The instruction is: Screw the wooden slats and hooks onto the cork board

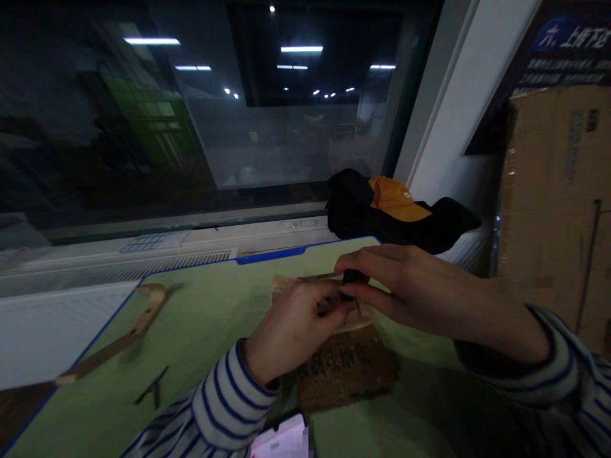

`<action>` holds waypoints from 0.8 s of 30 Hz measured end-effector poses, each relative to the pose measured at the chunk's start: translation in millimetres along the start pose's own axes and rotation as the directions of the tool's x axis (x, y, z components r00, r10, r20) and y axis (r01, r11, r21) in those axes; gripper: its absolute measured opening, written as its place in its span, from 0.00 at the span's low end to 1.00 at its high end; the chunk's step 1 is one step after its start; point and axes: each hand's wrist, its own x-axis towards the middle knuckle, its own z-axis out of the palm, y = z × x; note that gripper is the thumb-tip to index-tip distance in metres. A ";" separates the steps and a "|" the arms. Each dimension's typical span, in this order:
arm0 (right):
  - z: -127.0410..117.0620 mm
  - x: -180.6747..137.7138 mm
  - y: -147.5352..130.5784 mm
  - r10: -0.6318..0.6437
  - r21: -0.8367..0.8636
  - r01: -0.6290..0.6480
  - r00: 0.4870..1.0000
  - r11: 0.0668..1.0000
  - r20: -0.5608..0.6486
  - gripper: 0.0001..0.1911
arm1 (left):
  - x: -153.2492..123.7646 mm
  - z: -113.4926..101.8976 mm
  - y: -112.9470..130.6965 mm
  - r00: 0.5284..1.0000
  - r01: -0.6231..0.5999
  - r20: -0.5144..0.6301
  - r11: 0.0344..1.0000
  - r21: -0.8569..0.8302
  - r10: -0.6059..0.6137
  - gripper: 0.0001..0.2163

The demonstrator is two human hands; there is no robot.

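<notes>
My left hand (291, 324) and my right hand (410, 286) meet above a green mat (200, 337). Both are closed in a pinch on a small dark part (352, 278) held against a pale wooden piece (291, 283). The dim light hides what the dark part is. Under my hands lies a brown wooden block (346, 372) with characters written on it. Both sleeves are white with blue stripes.
A curved wooden piece (119, 337) and a small dark metal bit (153, 388) lie on the mat's left side. A black garment with an orange cap (396, 200) sits on the window sill. A cardboard box (558, 203) stands at the right. A pink-white object (281, 442) is at the bottom edge.
</notes>
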 end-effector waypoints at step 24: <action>0.2 -0.8 -0.8 0.007 -0.008 -0.007 1.000 1.000 0.007 0.11 | -0.9 2.1 -2.6 1.000 0.011 0.010 0.999 -0.051 -0.010 0.08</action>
